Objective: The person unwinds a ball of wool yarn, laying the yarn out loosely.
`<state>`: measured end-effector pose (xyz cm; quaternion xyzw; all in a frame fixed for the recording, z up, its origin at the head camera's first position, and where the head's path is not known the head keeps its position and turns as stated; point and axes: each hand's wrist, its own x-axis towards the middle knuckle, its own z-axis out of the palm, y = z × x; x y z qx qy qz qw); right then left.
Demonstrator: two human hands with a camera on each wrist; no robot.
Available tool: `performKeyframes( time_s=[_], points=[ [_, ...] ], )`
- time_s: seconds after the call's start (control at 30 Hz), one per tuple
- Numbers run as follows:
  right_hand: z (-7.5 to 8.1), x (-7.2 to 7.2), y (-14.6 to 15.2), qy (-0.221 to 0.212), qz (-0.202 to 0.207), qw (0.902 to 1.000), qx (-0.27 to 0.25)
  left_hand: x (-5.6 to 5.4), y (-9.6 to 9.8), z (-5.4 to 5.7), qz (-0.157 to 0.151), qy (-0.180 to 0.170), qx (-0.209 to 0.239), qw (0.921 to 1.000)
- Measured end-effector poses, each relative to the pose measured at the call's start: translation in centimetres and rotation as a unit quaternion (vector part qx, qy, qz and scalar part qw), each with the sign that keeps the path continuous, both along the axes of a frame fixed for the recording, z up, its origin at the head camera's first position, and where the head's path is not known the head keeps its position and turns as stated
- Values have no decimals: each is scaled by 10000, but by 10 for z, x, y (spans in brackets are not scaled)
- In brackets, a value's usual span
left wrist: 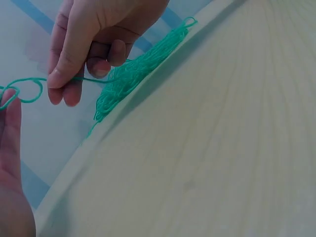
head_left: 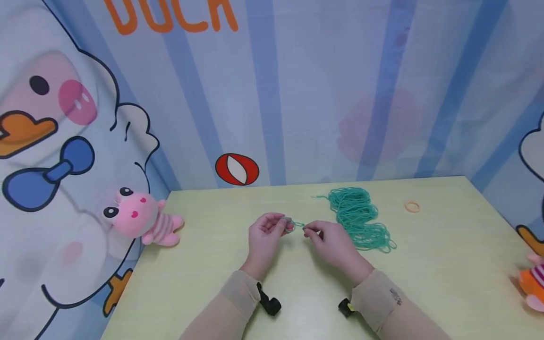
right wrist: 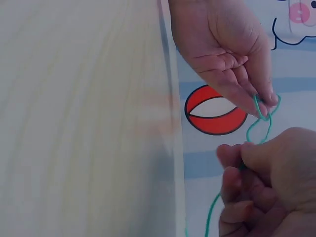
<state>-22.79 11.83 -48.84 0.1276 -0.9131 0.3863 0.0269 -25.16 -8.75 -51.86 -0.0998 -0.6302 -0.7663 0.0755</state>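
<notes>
Between the two hands runs a thin green yarn strand [right wrist: 269, 129], bent into small loops. My left hand [head_left: 264, 237] pinches the looped part between thumb and fingertips, as the right wrist view also shows. A short way to its right, my right hand [head_left: 333, 243] pinches the strand between thumb and forefinger, its other fingers curled in. From the right hand the strand runs on toward a loose green yarn bundle [head_left: 354, 212], which lies on the table [head_left: 204, 283] just behind that hand. Both hands are held over the middle of the table.
A pink plush toy [head_left: 144, 217] sits at the table's left edge. Toward the back right lies a small orange ring [head_left: 412, 206]. An orange and pink toy [head_left: 533, 283] shows at the right edge. A printed cloth backdrop [head_left: 306, 94] stands behind the table.
</notes>
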Motion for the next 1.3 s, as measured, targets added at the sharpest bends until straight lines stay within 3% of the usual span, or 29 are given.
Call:
performKeyframes(
  time_s=[0.27,0.6,1.07,1.3],
  points=[
    [9,5,26,269,-636,9975,-176,-1,2,-1,208,204,134,9995],
    [22,21,82,389,-1125,9929,87,-2,-1,-2,444,117,-317,9984],
    [21,23,133,79,-1541,9867,522,0,0,-3,-41,89,-589,9982],
    [18,21,131,-189,-1073,9896,941,0,-1,-4,-243,34,-762,9968]
  ],
)
